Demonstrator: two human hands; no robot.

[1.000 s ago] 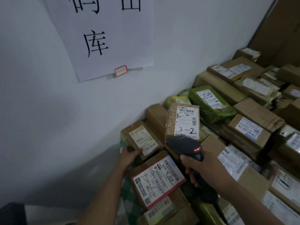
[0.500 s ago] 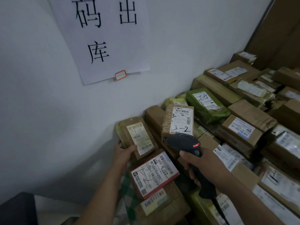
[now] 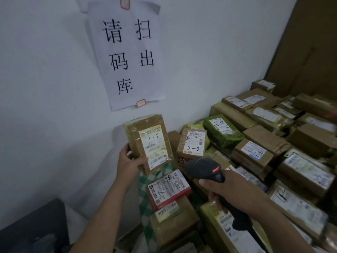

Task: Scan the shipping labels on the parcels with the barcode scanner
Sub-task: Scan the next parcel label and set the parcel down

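Note:
My left hand (image 3: 129,161) grips a brown taped parcel (image 3: 147,141) by its lower left corner and holds it upright against the wall, above the pile. Its white shipping label (image 3: 154,147), handwritten "1-3", faces me. My right hand (image 3: 224,190) grips the handle of a black barcode scanner (image 3: 204,168) with a red light on top. The scanner head sits just right of and below the raised parcel, pointing toward the left and away from me. A parcel marked "3-2" (image 3: 193,145) stands right behind the scanner.
Several brown and green labelled parcels (image 3: 255,150) are stacked across the right side up to a brown panel (image 3: 310,52). A red-edged parcel (image 3: 167,189) lies below the raised one on a green checked cloth (image 3: 145,181). A paper sign (image 3: 127,57) hangs on the white wall.
My left hand has lifted the "1-3" parcel off the pile and up against the wall. The scanner has stayed beside it, and the view has tilted upward.

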